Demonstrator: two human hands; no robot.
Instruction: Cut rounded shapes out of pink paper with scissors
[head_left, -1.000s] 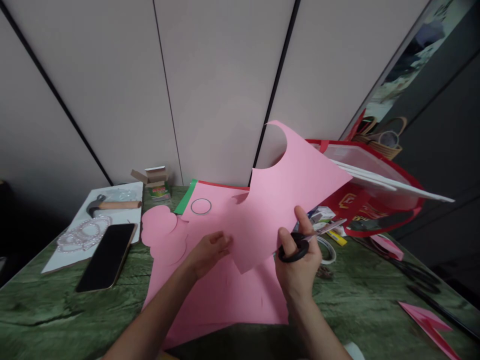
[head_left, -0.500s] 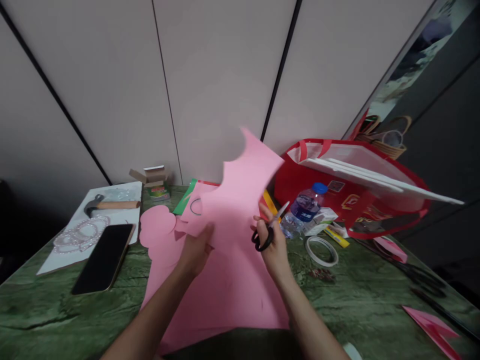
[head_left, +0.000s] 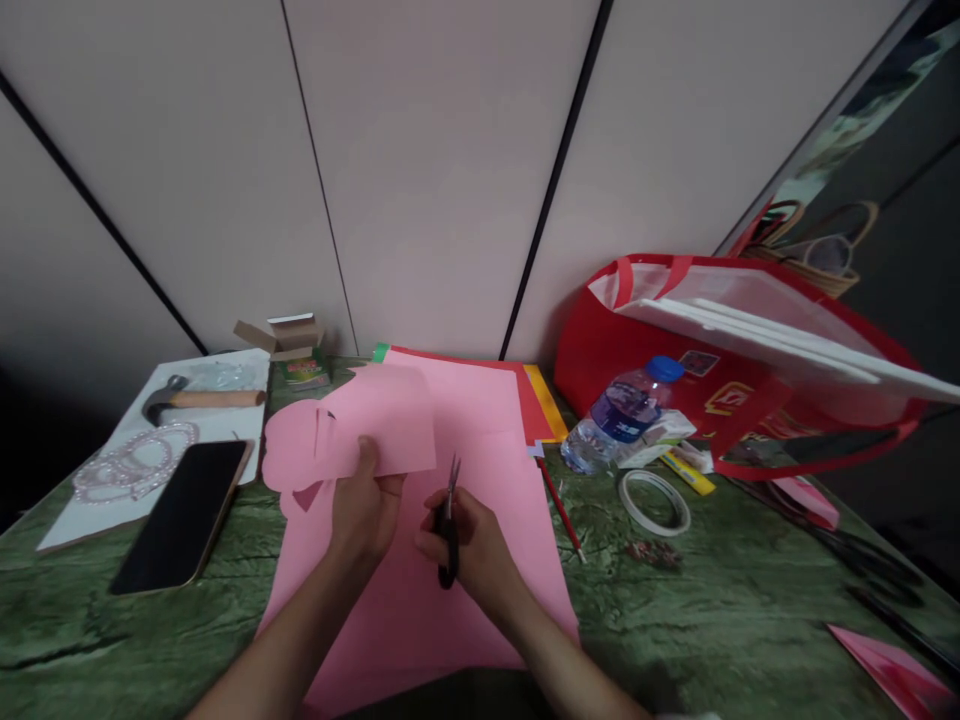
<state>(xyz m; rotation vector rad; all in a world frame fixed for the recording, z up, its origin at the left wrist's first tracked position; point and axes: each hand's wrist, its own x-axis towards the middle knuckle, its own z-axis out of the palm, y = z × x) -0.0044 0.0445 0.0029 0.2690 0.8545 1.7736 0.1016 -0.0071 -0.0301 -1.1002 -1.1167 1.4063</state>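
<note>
My left hand (head_left: pixel 366 515) pinches the lower edge of a cut piece of pink paper (head_left: pixel 397 415), thumb on top and fingers beneath. That piece is raised above a large pink sheet (head_left: pixel 487 590) spread on the table. In my right hand (head_left: pixel 472 540) is a pair of scissors (head_left: pixel 448 535) with black handles, its narrow blades pointing up and away from me. The blades are just right of the held paper, apart from it. To the left, a scalloped pink paper shape (head_left: pixel 289 445) lies partly under the held piece.
At left are a phone (head_left: pixel 184 515), a hammer (head_left: pixel 202 398), clear beaded strands (head_left: pixel 139 460) and a small open box (head_left: pixel 300 352). A water bottle (head_left: pixel 626 415), a tape roll (head_left: pixel 654 502), a red pencil (head_left: pixel 561 510) and a large red bag (head_left: pixel 600 330) stand or lie at right.
My left hand has swung the cut pink piece down and left from its upright position. The scissors in my right hand have moved left and lower. The red pencil has come into view.
</note>
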